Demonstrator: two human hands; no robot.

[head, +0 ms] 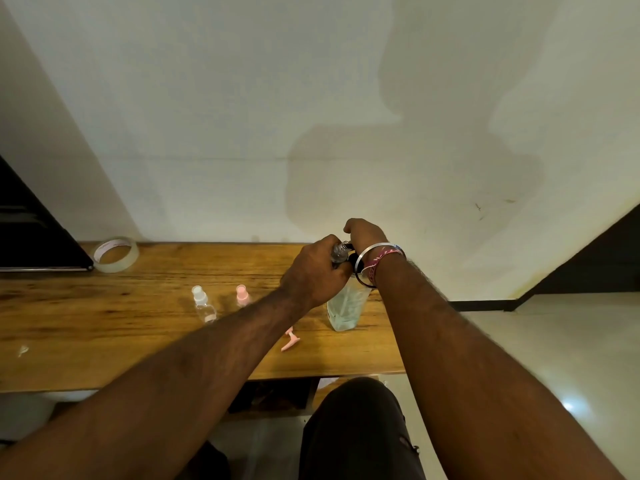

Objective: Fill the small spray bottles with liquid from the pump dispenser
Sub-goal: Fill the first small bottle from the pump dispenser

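Holding a small spray bottle [338, 252] up at the top of the pump dispenser [347, 308], the person seems to be filling it. The left hand [317, 273] is wrapped tight around the little clear bottle, likely to keep its mouth under the spout. The right hand [365, 233] is curled on top of the pump, probably to push it down; its fingers are hidden, so how they grip is hard to tell. The dispenser is see-through with pale green liquid inside. It stands on the wooden desk [104, 323], near the right end.

Two more small bottles wait just to the left: a clear one with a white cap [202, 301] and one with a pink cap [243, 295]. A pink piece [289, 341] lies near them. A roll of tape [116, 254] sits far back.
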